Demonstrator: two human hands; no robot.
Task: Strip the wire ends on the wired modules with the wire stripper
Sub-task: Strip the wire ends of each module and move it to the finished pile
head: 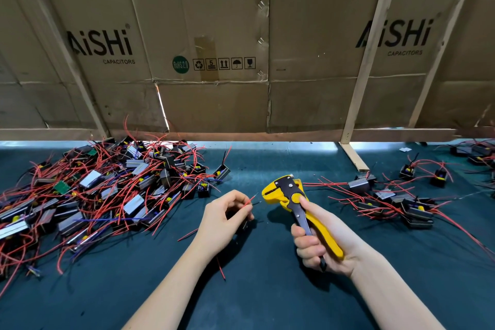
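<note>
1. While the left hand (222, 218) pinches a red wire (247, 200) between thumb and curled fingertips, the wire's tip points toward the wire stripper (290, 195), just short of its head and not yet in the jaws.
2. The right hand (317, 242) has its fingers wrapped round the stripper's yellow and dark handles, thumb laid up along the tool; the jaws look parted, so the squeeze seems still to come.
3. The wire looks thin, light and limp; it would likely bend away if held far back, so a pinch close to the tip, as here, should steer it best. A thin dark lead shows beside it at the fingertips.
4. The module this wire belongs to is mostly hidden under the left hand, so its grip cannot be judged.
5. The stripper looks rigid and fairly hefty, best held low on the handles for leverage.
6. A big heap of modules (107, 190) with tangled red leads lies well to the left on the dark green mat (254, 289); a smaller group of modules (396, 203) lies to the right, possibly the finished ones.
7. Cardboard panels (227, 48) on a wooden frame stand behind.
8. Loose red leads trail near both hands and could snag; nothing lies between wire tip and jaws.
</note>
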